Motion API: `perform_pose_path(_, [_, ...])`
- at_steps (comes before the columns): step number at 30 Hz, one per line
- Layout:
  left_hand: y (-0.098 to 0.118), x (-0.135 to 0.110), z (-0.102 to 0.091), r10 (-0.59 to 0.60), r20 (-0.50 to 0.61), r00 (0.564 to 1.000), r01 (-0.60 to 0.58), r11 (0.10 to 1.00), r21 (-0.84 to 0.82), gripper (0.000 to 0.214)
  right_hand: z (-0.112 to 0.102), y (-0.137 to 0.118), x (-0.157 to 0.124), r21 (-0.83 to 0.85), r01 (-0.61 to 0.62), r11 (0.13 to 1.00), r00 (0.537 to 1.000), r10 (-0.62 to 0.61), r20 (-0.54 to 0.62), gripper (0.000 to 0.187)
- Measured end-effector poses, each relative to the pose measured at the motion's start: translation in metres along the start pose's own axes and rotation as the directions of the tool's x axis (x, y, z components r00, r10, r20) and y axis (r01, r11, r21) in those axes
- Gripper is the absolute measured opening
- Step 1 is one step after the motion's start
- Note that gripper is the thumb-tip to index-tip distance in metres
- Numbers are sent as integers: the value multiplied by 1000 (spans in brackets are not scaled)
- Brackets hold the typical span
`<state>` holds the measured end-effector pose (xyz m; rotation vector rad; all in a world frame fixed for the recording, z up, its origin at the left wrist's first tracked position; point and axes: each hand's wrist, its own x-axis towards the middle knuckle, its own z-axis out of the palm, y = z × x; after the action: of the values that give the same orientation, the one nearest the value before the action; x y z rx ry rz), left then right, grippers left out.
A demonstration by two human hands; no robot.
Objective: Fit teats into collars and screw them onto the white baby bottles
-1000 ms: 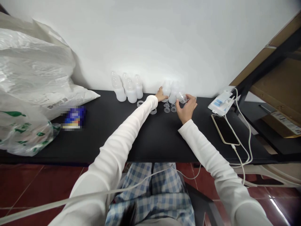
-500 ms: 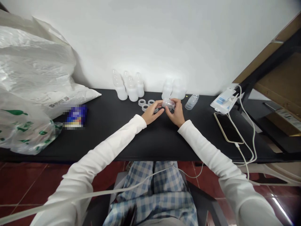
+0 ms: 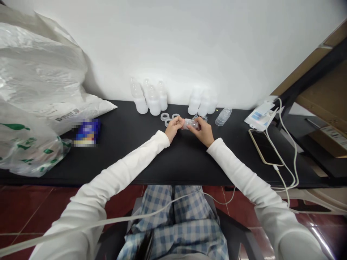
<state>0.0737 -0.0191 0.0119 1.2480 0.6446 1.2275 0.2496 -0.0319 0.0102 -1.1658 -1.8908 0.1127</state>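
Measured from the clear plastic piece (image 3: 190, 124): far left lies one blue packet (image 3: 87, 131). Behind-left stand four capped baby bottles (image 3: 154, 103), contents unclear, with three rings (image 3: 164, 116) just left. The left hand (image 3: 173, 127) and right hand (image 3: 204, 131) both pinch the piece over the black table (image 3: 130, 144). Behind-right stand three uncapped bottles (image 3: 204, 103), and right lies one stack of clear caps (image 3: 223, 116).

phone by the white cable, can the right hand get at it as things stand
Probably yes: only bare table lies between the right hand and the phone. But that hand holds a clear piece together with the left hand.
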Motion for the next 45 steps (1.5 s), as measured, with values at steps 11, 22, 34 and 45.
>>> perform_pose_path(11, [11,3,-2,16,14,1000,-17,995,100,26,-12,0,9,-279,320,905,944,-281,171,46])
perform_pose_path(22, [3,5,-13,-101,-22,995,103,989,105,37,-17,10,7,-24,443,896,861,-417,290,35])
perform_pose_path(34, [5,8,-15,160,119,980,-192,918,348,49,-19,14,5,-9,346,938,937,-345,61,33])
perform_pose_path(45, [6,-10,-5,313,227,922,-387,747,541,24,-21,0,3,129,-42,991,997,34,62,46])
